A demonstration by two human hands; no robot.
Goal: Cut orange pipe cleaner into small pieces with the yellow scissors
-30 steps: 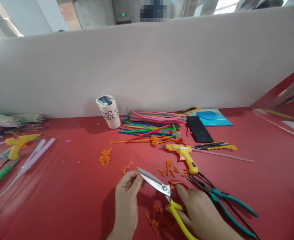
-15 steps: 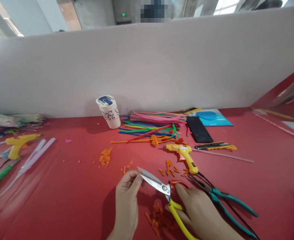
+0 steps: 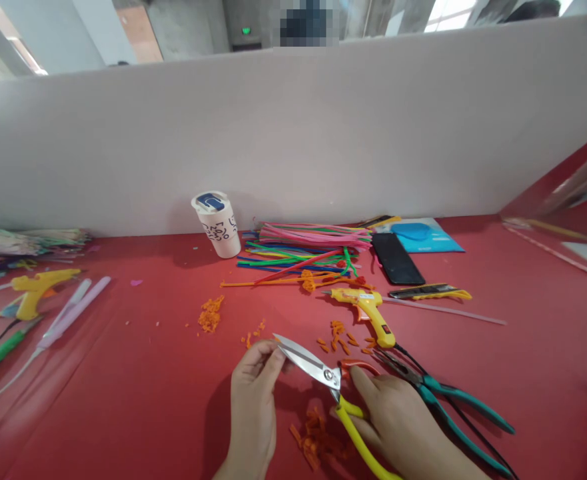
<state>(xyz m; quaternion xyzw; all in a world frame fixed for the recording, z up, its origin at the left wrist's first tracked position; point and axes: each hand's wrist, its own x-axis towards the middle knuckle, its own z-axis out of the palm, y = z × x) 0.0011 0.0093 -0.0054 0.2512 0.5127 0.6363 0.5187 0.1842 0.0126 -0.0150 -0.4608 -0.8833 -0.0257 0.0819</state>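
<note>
My right hand (image 3: pixel 398 427) grips the yellow and red handles of a pair of scissors (image 3: pixel 318 370), whose steel blades point up and left. My left hand (image 3: pixel 253 393) is pinched right at the blade tips, thumb and fingers pressed together on something too small to make out. Cut orange bits (image 3: pixel 318 437) lie on the red table (image 3: pixel 123 400) under the scissors, with more orange bits (image 3: pixel 210 313) in a small heap further back.
Green-handled pliers (image 3: pixel 448 400) and a yellow glue gun (image 3: pixel 368 310) lie just right of my hands. Behind are coloured pipe cleaners (image 3: pixel 308 250), a paper cup (image 3: pixel 217 223), a black phone (image 3: pixel 397 259), a yellow utility knife (image 3: pixel 430 292). A second glue gun (image 3: pixel 36 290) lies far left.
</note>
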